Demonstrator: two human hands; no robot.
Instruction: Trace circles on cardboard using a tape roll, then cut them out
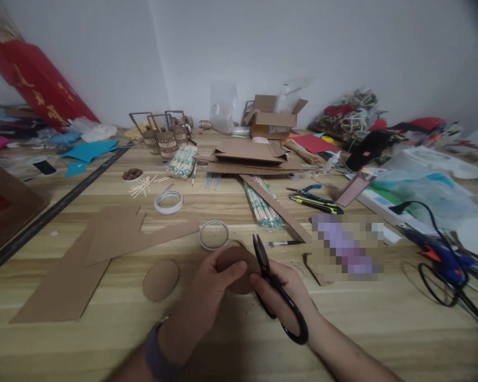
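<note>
Near the front middle of the table, my left hand (213, 281) grips a round brown cardboard piece (239, 260), thumb on top. My right hand (289, 292) has its fingers in the handles of black scissors (281, 289), whose blades point up and away at the disc's right edge. The right fingertips also touch the disc. To the left of my left hand, a second cardboard disc (161, 280) lies flat on the wooden table. A ring of white tape (214, 235) rests just beyond my left hand.
Large cardboard offcuts (63, 281) cover the left side. Pliers (308, 189), a yellow-black cutter (316, 204) and a blue glue gun (442, 257) with its cable lie right. Bundled sticks (263, 204) and stacked cardboard (250, 154) are beyond my hands.
</note>
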